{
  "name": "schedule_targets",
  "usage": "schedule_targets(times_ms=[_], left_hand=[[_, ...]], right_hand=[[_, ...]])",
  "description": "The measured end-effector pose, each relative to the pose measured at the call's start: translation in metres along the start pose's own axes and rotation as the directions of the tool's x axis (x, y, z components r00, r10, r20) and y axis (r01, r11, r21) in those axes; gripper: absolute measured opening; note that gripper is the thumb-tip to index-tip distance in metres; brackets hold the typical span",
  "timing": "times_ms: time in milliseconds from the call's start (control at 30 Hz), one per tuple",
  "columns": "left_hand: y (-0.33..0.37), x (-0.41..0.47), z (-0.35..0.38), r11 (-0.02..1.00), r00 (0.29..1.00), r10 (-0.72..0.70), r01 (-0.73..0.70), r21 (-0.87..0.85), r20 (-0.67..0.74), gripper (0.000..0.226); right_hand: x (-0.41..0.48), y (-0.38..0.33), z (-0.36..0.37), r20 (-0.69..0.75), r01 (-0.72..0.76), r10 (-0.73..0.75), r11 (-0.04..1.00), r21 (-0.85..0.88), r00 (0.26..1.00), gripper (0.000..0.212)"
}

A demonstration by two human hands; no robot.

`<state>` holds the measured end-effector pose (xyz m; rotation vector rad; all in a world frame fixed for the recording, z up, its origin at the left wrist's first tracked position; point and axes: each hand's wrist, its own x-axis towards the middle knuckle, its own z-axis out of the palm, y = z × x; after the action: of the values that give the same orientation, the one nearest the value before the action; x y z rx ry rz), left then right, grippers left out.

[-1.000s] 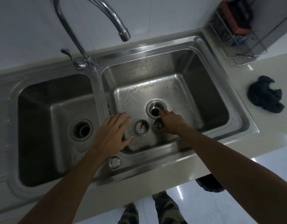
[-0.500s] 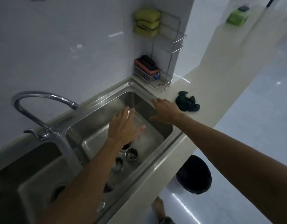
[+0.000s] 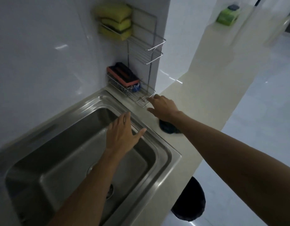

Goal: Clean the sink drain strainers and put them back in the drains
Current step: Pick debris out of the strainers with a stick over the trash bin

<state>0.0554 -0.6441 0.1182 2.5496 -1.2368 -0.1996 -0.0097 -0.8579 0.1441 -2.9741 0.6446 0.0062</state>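
The steel sink [image 3: 163, 154] fills the lower left. My left hand [image 3: 123, 136] hovers open over its right basin, fingers spread, holding nothing. My left forearm hides most of the basin floor; only the edge of one strainer [image 3: 110, 191] shows beside it, and a sliver of the drain rim [image 3: 90, 169] above. My right hand [image 3: 163, 106] is open over the countertop, fingertips close to the front of the wire rack [image 3: 141, 97]. A red and black scrub brush [image 3: 123, 75] lies in that rack's lower tray.
Yellow-green sponges [image 3: 114, 20] sit on the rack's top shelf. A dark cloth [image 3: 168, 128] lies on the counter under my right wrist. A green sponge pack [image 3: 227, 15] rests far along the pale counter [image 3: 206, 98]. A black bin [image 3: 190, 201] stands on the floor below.
My view has swung right, away from the faucet and left basin. Both hands rose out of the basin; my right hand moved past the dark cloth toward the wire rack.
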Motion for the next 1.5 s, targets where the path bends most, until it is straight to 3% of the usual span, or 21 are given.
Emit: schedule_targets(times_ms=[333, 533, 700, 1000, 1100, 1367, 1500], left_hand=[[0.009, 0.014, 0.059, 0.991, 0.999, -0.034, 0.033, -0.129, -0.006, 0.108], [0.019, 0.014, 0.097, 1.0, 0.996, -0.018, 0.02, -0.023, 0.088, 0.107], [0.019, 0.017, 0.109, 1.0, 0.997, -0.022, 0.021, 0.017, 0.071, 0.108], [0.016, 0.006, 0.093, 0.998, 0.987, -0.029, 0.02, 0.054, 0.159, 0.108], [-0.006, -0.022, 0.084, 0.996, 0.982, -0.059, 0.045, 0.083, 0.178, 0.108], [-0.132, -0.153, 0.084, 0.951, 0.949, -0.269, 0.234, 0.2, 0.166, 0.101], [-0.185, -0.212, 0.098, 0.916, 0.854, -0.397, 0.345, 0.205, 0.338, 0.112]], right_hand=[[0.03, 0.015, 0.026, -0.123, 0.123, -0.122, 0.992, 0.001, 0.985, 0.045], [0.032, 0.022, 0.019, -0.269, 0.188, -0.198, 0.98, -0.061, 0.943, 0.037], [0.03, 0.02, 0.006, -0.405, 0.214, -0.181, 0.976, 0.039, 0.896, 0.036], [-0.009, -0.004, 0.0, -0.47, 0.238, -0.154, 0.963, 0.126, 0.869, 0.034], [-0.029, -0.026, 0.0, -0.488, 0.29, -0.178, 0.943, 0.165, 0.855, 0.032], [-0.075, -0.143, 0.054, -0.373, 0.413, -0.304, 0.873, 0.26, 0.876, 0.031], [-0.098, -0.2, 0.104, -0.296, 0.45, -0.362, 0.833, 0.323, 0.884, 0.021]])
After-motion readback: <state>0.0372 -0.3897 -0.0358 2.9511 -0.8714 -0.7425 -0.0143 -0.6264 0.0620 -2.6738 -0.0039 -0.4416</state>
